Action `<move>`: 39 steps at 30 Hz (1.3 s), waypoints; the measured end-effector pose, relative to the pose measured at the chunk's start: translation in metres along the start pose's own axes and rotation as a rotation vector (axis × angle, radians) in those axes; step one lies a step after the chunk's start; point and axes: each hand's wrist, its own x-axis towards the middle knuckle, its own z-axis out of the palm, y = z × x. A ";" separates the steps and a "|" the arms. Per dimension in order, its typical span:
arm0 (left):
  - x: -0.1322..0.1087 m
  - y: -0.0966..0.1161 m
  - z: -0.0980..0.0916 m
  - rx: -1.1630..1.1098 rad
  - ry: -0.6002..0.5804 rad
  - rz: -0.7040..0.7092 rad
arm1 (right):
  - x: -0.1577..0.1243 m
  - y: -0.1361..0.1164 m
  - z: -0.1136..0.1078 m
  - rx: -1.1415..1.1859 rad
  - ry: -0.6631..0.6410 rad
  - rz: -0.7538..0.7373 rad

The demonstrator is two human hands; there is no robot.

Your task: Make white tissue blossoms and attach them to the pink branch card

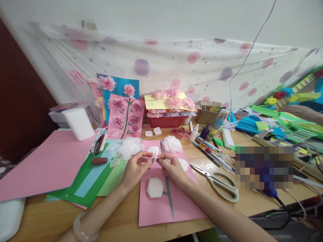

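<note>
My left hand (137, 168) and my right hand (171, 168) meet over a pink card (181, 201) on the wooden table. Both pinch a small white tissue flower (153, 151) between their fingertips. The pink card carries a drawn grey-green stem, a flat white tissue stack (154, 187) near its middle, another white tissue piece (183, 164) by my right hand, and a fluffed white flower (172, 144) at its top. A loose heap of white tissue (130, 147) lies just left of the card.
Scissors (219, 181) lie right of the card, beside several pens (210, 151) and a glue bottle (193, 133). Pink, green and blue sheets (47, 161) spread at left. Finished flower cards (126, 116) and a red basket (165, 121) stand behind. Another person's hand (295, 110) works at far right.
</note>
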 end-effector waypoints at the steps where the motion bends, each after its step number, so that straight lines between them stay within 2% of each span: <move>1: 0.000 0.000 0.000 -0.001 -0.008 0.004 | 0.000 0.000 0.000 -0.005 0.000 -0.004; 4: 0.000 0.000 -0.001 -0.021 -0.020 0.027 | -0.002 -0.004 0.003 0.014 0.014 0.022; 8: 0.000 0.000 -0.004 -0.071 -0.074 0.053 | -0.004 -0.010 0.005 0.162 0.003 0.108; 14: 0.000 0.001 -0.004 -0.177 -0.208 -0.033 | -0.003 -0.010 0.003 0.304 -0.036 0.153; 18: 0.001 -0.002 -0.003 -0.193 -0.209 -0.047 | -0.002 -0.010 0.004 0.311 -0.030 0.173; 22: 0.002 -0.004 -0.002 -0.216 -0.148 -0.093 | -0.003 -0.011 0.005 0.301 -0.017 0.168; 27: 0.002 -0.002 -0.001 -0.289 -0.028 -0.138 | -0.003 -0.009 0.004 0.188 -0.087 0.117; 34: 0.003 0.000 0.000 -0.288 -0.051 -0.180 | -0.004 -0.013 0.006 0.099 -0.105 0.101; 37: 0.001 -0.001 -0.001 -0.174 0.040 -0.069 | -0.004 -0.013 0.007 0.134 -0.091 0.106; 39: -0.001 -0.001 -0.004 0.001 0.155 0.140 | -0.003 -0.011 0.007 0.197 -0.058 0.108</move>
